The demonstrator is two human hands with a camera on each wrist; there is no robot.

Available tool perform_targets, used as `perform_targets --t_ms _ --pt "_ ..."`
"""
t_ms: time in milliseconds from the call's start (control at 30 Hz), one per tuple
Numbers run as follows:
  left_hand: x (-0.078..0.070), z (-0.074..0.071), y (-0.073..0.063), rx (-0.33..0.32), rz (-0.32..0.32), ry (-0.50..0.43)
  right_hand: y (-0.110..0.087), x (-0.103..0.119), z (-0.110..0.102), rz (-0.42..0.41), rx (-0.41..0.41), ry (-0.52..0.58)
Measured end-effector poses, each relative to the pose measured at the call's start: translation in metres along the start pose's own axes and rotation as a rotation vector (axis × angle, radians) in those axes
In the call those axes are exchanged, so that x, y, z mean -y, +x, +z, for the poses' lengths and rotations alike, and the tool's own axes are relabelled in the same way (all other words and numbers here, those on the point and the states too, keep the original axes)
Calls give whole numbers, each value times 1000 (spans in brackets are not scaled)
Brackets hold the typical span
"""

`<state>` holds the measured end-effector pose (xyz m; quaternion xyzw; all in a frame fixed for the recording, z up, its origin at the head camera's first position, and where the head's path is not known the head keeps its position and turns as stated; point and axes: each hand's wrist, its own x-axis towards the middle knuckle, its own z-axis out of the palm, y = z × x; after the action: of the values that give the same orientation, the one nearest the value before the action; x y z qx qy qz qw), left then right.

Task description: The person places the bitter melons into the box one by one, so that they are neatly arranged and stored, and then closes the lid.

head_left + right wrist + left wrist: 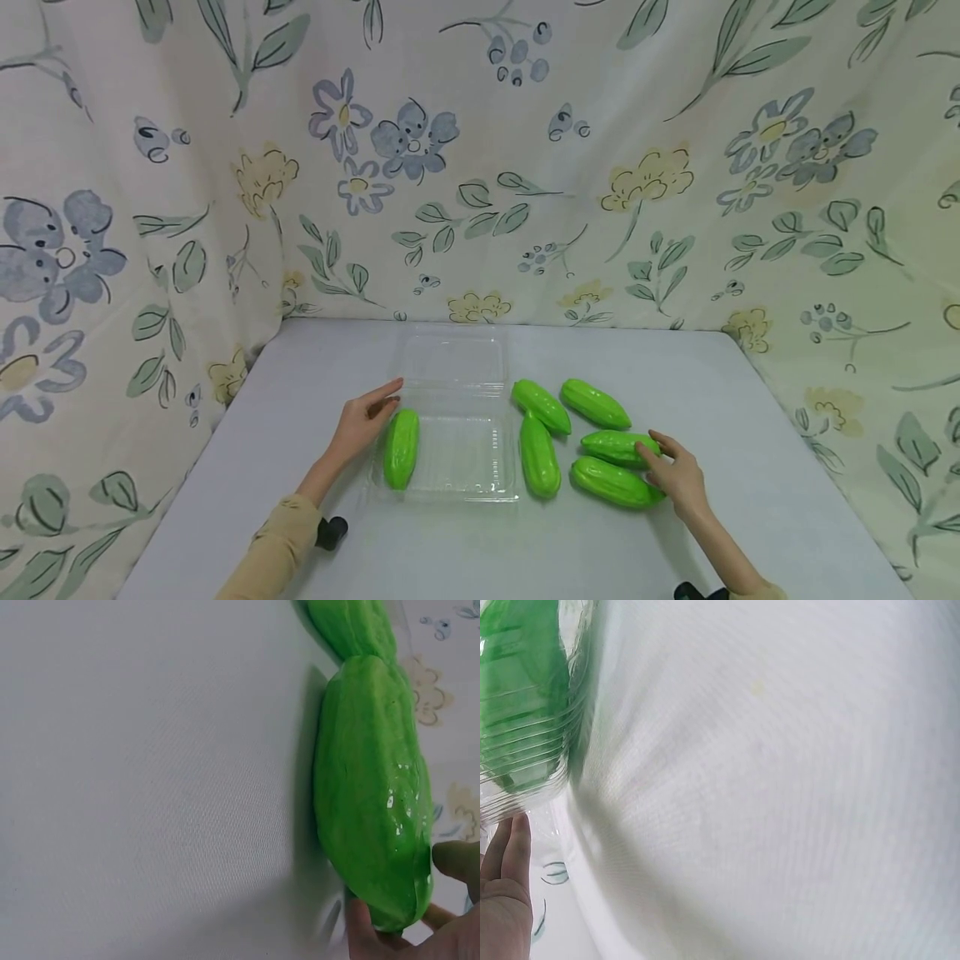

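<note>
A clear plastic clamshell box point(450, 502) lies with its lid folded back on the table. One ridged green gourd point(402, 448) sits upright along its left side. My left hand point(362, 425) is at the box's left edge; in the left wrist view its extended fingers point(516, 851) reach the ribbed plastic wall. On the right, my right hand point(678, 475) pinches the right end of a green gourd point(613, 447) between thumb and fingers. Just in front of it lies another green gourd point(615, 483). The right wrist view shows fingertips around a green gourd's tip point(375, 795).
Between the box and my right hand lie more green gourds: one upright point(538, 458), one slanted above it point(542, 407), and one farther back point(596, 403). A floral curtain point(480, 167) hangs behind the white table point(450, 558).
</note>
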<state>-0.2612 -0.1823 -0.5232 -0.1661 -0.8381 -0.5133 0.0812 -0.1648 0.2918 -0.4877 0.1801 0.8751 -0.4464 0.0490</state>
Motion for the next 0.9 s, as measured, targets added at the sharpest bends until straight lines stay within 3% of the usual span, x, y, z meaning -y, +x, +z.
perform_targets --t_ms 900 --pt "-1 0 0 -15 43 35 1 1 -3 -31 17 54"
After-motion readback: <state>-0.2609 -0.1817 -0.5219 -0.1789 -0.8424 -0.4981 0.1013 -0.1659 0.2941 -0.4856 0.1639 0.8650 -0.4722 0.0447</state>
